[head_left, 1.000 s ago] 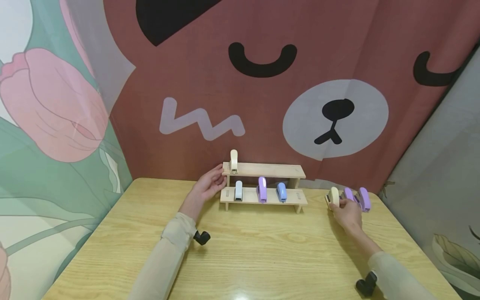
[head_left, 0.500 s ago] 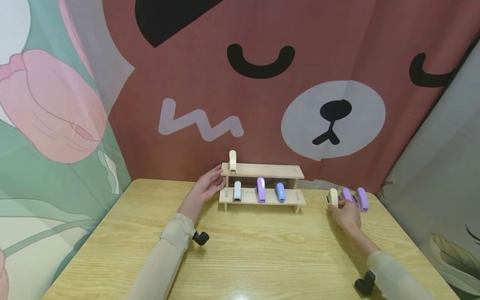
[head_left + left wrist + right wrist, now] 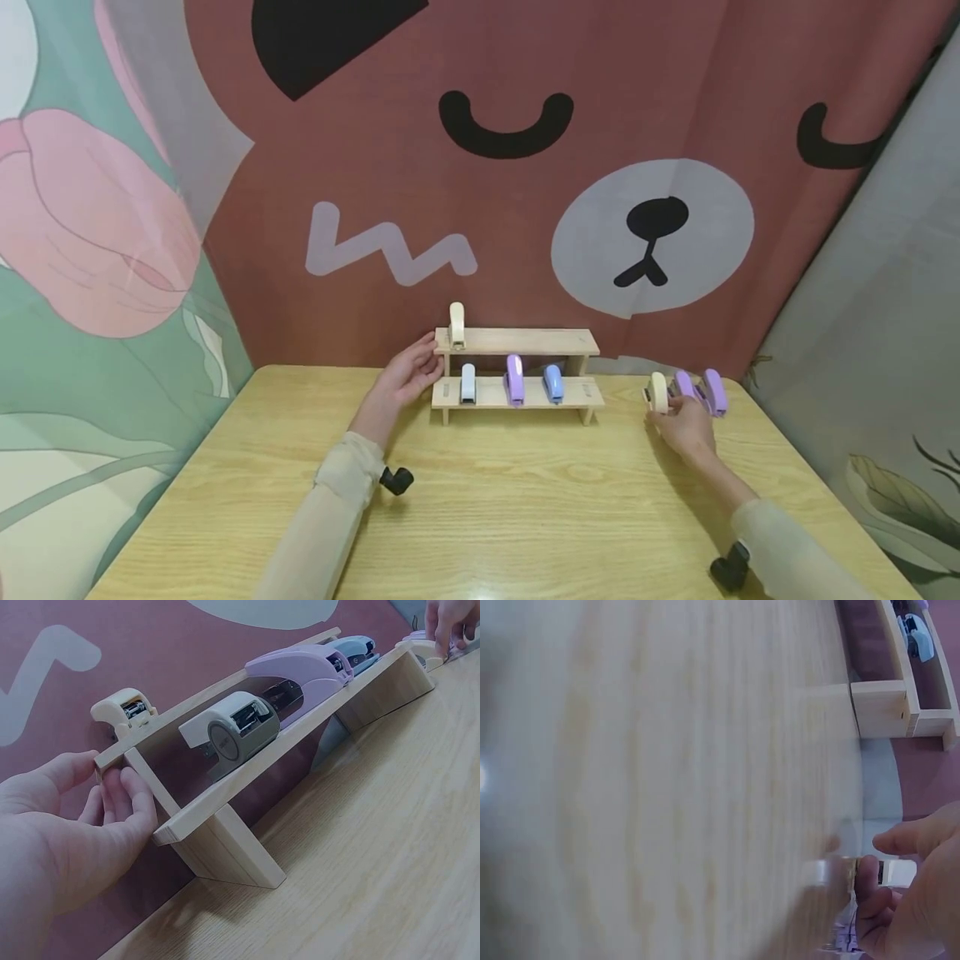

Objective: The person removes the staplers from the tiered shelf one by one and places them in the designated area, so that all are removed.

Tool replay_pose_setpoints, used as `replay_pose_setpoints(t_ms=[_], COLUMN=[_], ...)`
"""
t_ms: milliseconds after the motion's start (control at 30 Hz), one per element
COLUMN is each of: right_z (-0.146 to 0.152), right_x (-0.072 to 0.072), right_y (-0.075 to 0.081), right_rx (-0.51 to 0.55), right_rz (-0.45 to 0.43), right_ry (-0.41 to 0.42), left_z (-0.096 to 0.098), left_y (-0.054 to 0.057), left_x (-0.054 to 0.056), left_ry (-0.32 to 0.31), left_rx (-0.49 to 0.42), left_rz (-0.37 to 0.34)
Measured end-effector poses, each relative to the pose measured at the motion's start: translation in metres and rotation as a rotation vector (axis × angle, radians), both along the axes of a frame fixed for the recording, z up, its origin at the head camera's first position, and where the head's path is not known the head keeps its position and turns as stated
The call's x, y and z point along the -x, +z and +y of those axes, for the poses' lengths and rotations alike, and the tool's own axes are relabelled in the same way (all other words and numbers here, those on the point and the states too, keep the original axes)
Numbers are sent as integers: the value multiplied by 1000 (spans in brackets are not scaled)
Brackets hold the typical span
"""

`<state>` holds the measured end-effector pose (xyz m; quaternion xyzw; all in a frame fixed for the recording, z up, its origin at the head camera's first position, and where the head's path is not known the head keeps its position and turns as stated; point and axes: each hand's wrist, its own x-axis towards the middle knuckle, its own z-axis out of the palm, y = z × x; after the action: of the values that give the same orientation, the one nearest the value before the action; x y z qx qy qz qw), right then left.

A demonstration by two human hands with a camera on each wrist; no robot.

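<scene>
My left hand (image 3: 408, 372) is at the left end of a two-tier wooden shelf (image 3: 525, 340). In the left wrist view its thumb and curled fingers pinch the end of the upper board. A cream stapler (image 3: 457, 325) stands upright on that board. Along the lower board stand a pale grey stapler (image 3: 468, 383), a taller purple stapler (image 3: 514, 380) and a blue stapler (image 3: 553, 383). To the right, my right hand (image 3: 688, 429) holds another cream stapler (image 3: 657, 392) low between thumb and fingers, at the table top. In the right wrist view the fingers partly hide it.
Two more purple staplers stand just beyond my right hand, the outer purple stapler (image 3: 714, 393) close to the table's back right corner. A curtain (image 3: 360, 325) with a bear print hangs directly behind the wooden table (image 3: 480, 500). The shelf stands at the table's back edge.
The head view has turned slightly right, so everything sits a little further left in it. Both hands, the shelf and the staplers keep nearly the same places relative to each other.
</scene>
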<state>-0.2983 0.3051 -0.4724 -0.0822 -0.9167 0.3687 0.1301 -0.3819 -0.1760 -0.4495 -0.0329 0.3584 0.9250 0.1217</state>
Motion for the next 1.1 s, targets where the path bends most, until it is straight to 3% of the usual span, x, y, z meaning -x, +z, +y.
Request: replay_pose_setpoints(t_ms=[733,1100], right_z=[-38,-64], right_x=[-17,-19], right_y=[37,42], right_rx=[87,96], right_rz=[95,142], right_ry=[18,35], left_z=[0,1], left_y=[1,-1], left_x=[-1,2], left_ry=[-4,10], left_rx=[-7,-7], left_rz=[9,-5])
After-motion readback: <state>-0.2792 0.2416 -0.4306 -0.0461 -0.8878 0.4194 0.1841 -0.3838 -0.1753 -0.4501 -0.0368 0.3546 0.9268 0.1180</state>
